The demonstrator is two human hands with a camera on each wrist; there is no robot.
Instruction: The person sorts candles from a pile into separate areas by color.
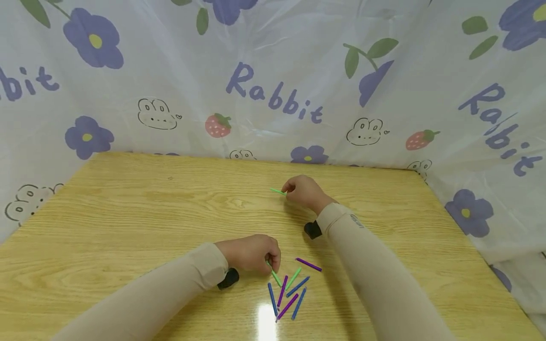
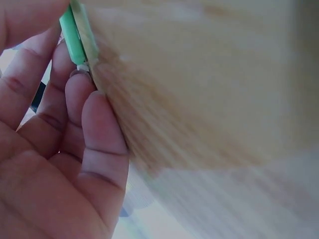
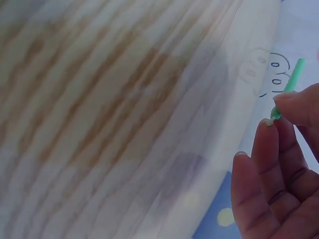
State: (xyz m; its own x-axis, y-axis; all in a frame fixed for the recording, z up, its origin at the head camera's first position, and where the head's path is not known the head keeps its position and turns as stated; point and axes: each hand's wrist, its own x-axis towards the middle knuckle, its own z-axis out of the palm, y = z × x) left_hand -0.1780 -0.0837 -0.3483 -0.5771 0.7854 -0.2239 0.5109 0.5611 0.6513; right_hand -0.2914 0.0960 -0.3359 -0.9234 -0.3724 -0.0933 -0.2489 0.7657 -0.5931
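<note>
Over the far part of the table, my right hand [image 1: 304, 192] pinches a thin green candle [image 1: 278, 191] between thumb and fingers. The right wrist view shows a whitish wick at the lower end of that green candle [image 3: 294, 77], right by the fingertips. Nearer to me, my left hand [image 1: 256, 254] pinches another green candle [image 1: 275, 275], which slants down to the edge of a loose group of candles. In the left wrist view the upper part of this green candle [image 2: 72, 40] is hidden by the thumb.
The loose group holds several candles, among them a green candle [image 1: 293, 279], a blue candle [image 1: 299, 303] and a purple candle [image 1: 287, 306]. Another purple candle [image 1: 309, 264] lies at its far side. Behind the wooden table [image 1: 170, 203] hangs a printed curtain [image 1: 273, 47].
</note>
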